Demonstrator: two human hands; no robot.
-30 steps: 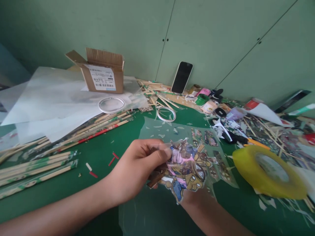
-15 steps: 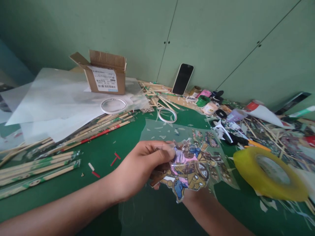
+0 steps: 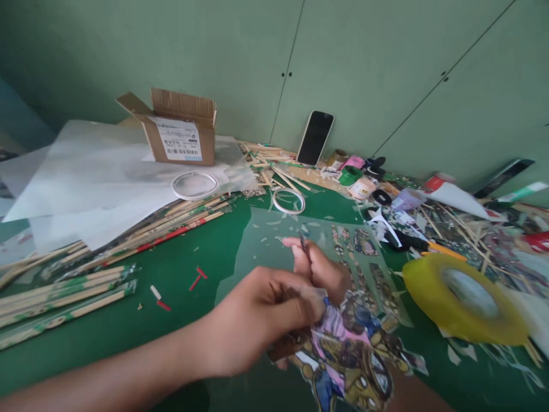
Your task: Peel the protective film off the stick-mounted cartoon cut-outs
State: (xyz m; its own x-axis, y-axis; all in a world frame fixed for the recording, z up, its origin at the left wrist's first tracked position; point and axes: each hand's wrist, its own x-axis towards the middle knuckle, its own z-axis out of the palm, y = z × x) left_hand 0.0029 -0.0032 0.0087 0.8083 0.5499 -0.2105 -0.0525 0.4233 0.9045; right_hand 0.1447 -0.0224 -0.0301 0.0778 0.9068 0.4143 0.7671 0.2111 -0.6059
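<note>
My left hand (image 3: 268, 320) is closed, thumb on top, on a plastic cut-out figure (image 3: 347, 349) printed in brown, pink and blue. The figure is tilted towards me and hides part of my right forearm. Just beyond it is my right hand (image 3: 321, 266), its fingers bent together around a small dark, thin thing that I cannot make out. Beneath both hands lies a clear plastic sheet (image 3: 261, 246), with more printed figure parts (image 3: 364, 241) at its right side.
A wide yellow tape roll (image 3: 422, 292) lies at the right, beside a heap of sticks and scraps. Wrapped sticks (image 3: 64, 292) lie at the left. Behind are a cardboard box (image 3: 203, 140), two narrow tape rolls (image 3: 274, 201) and a phone (image 3: 315, 137) leaning against the wall.
My left hand and the figure have come nearer and slightly down to the right. My right hand, mostly hidden before behind the figure, now shows beyond it with a small dark thing.
</note>
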